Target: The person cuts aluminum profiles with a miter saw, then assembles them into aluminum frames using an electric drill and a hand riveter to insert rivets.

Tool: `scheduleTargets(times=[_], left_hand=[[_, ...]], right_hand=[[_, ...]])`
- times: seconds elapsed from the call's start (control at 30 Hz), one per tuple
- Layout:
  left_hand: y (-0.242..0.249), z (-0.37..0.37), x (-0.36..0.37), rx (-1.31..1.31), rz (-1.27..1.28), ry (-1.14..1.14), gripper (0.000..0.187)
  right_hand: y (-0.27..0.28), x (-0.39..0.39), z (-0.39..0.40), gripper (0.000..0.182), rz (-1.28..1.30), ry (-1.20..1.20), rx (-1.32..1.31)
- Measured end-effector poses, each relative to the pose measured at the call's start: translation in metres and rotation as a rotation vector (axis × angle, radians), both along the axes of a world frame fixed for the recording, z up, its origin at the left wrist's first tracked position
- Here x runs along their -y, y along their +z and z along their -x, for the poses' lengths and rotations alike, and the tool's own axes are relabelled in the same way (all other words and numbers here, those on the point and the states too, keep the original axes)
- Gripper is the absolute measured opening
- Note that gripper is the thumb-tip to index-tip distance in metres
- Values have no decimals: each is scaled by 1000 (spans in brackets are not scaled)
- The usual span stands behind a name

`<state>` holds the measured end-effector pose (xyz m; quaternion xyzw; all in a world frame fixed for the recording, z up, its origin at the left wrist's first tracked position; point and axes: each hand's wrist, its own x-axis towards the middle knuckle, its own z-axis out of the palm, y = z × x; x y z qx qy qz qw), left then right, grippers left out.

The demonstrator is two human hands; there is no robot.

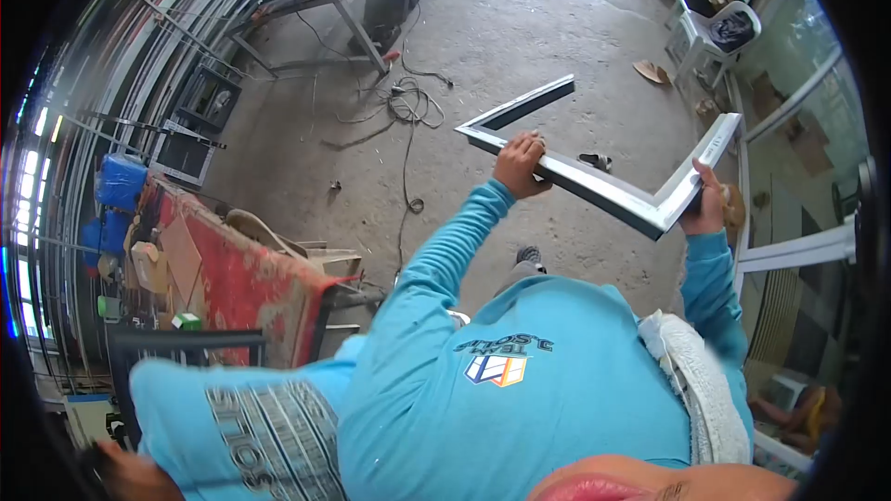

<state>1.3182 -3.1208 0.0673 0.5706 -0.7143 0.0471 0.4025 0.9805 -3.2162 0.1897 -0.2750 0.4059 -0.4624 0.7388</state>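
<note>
A three-sided window frame piece (594, 184), with silver-white faces and dark sides, is held up in front of me above the floor. Its long bar joins two shorter arms at the corners, and one side is open. My left hand (522, 167) is wrapped round the long bar near the left corner. Close to the right corner, my right hand (705, 201) grips the right-hand arm from its outer side; some of its fingers are hidden behind the profile.
A co-worker in a blue shirt (232, 427) stands close at my left. A red-topped bench (251, 278) is also left. Cables (408, 107) lie on the concrete floor. Glass panels (798, 176) and a white chair (710, 32) stand right. Long profiles (121, 65) fill the left-hand racks.
</note>
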Motion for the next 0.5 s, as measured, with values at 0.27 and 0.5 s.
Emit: scheduleTargets(times=[0.27,0.5], left_hand=[[137,-201,96,-69,-376,-179,63],[154,-457,172,-496,-107,392,47]], right_hand=[[13,233,-221,47,94,504,403],[5,260,-598,52,531,1012,-156]])
